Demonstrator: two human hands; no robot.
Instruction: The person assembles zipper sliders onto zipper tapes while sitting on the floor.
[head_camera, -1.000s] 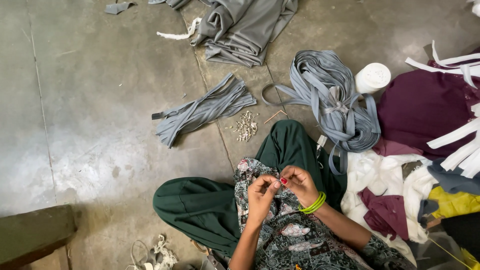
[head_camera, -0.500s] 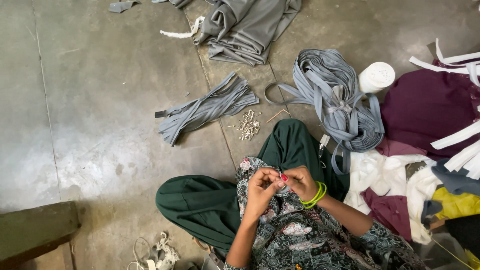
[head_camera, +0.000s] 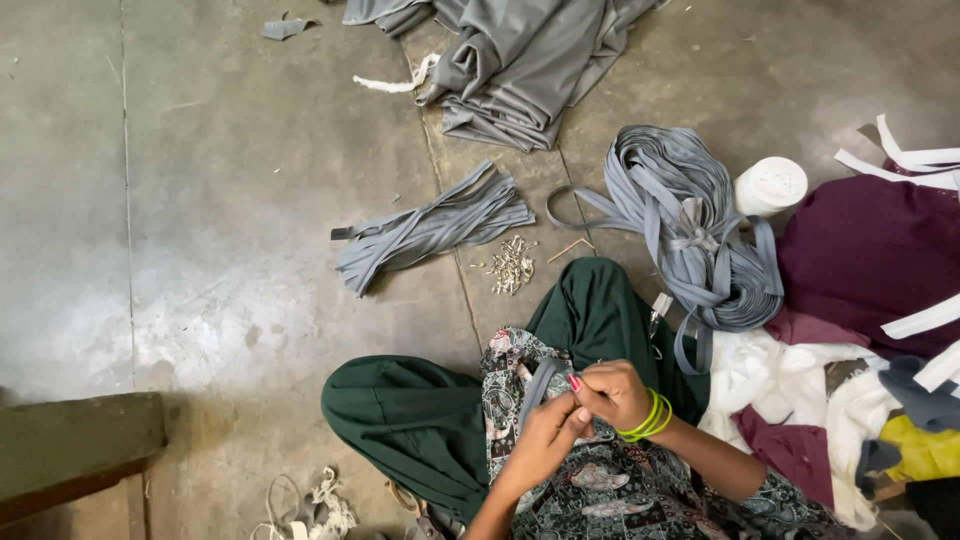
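Matt grey cloth straps (head_camera: 432, 226) lie on the rough concrete floor (head_camera: 200, 200); small shiny metal bits (head_camera: 512, 266) glint near them. Far, smooth grey fabric (head_camera: 520, 60).

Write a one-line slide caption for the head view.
Seated on a concrete floor, left hand and right hand pinch a grey strap, beside a strap bundle.

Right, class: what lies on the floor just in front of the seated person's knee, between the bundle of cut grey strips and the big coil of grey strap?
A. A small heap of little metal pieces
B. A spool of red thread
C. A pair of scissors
A: a small heap of little metal pieces lies on the floor between the bundle of cut grey strips and the coil of grey strap.
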